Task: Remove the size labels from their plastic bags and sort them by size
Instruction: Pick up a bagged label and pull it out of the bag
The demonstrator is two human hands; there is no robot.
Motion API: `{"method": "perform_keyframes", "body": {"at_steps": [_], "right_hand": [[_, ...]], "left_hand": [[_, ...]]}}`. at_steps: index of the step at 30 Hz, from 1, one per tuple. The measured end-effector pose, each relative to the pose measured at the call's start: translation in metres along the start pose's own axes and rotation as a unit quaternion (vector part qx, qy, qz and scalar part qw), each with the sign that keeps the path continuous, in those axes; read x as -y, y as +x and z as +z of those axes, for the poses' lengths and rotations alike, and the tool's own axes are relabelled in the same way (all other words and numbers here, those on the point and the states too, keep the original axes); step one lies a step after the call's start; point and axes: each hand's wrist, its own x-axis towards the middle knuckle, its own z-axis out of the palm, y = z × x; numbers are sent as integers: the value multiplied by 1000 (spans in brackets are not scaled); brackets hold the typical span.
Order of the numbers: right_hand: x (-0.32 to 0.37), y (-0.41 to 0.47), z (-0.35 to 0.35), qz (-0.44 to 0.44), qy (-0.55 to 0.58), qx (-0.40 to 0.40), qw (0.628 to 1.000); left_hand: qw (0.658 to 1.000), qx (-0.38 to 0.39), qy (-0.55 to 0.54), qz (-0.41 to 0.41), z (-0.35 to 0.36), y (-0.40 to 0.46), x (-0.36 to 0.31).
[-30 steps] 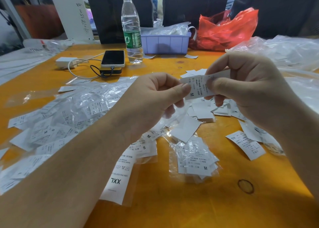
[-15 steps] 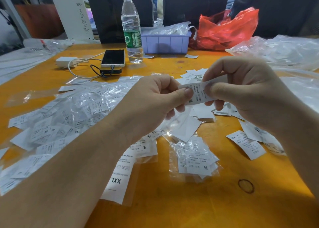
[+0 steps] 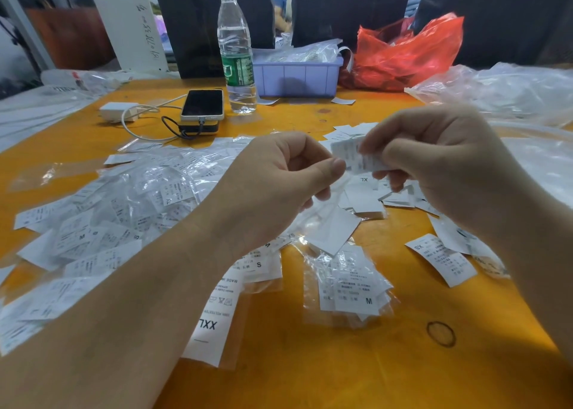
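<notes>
My right hand [image 3: 434,167] pinches a small white size label [image 3: 356,157], blurred, above the middle of the orange table [image 3: 310,368]. My left hand [image 3: 279,185] pinches at the label's left end with thumb and forefinger, where clear plastic seems to trail down. A big heap of bagged labels [image 3: 139,198] lies under my left forearm. Near me sit an XXL label [image 3: 214,318], a bagged M stack [image 3: 356,284] and an SX label [image 3: 440,260]. An XL stack [image 3: 362,191] lies under my hands.
At the back stand a water bottle [image 3: 237,52], a phone [image 3: 203,105] on a power bank with a white charger [image 3: 119,111], a purple bin [image 3: 297,74] and a red bag [image 3: 403,52]. Crumpled clear plastic [image 3: 511,89] fills the right side.
Both hands dropped slightly. The label slid right, deeper into my right hand's fingers, and my left thumb now sits at its very end.
</notes>
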Motion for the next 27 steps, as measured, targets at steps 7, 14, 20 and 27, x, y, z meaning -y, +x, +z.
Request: {"method": "perform_keyframes", "body": {"at_steps": [7,14,20,27], "right_hand": [[2,-3,-1,41,7,176,983],[2,-4,2,42,56,200,977],[2,-4,3,39,78,157,984],[2,-3,1,61,59,111,990]], "left_hand": [[999,20,-34,5,0,0,-1],[997,17,-77,5,-2,0,-2],[996,44,-77,-15,-1,0,-3],[998,25,-52,-35,-2,0,-3]]}}
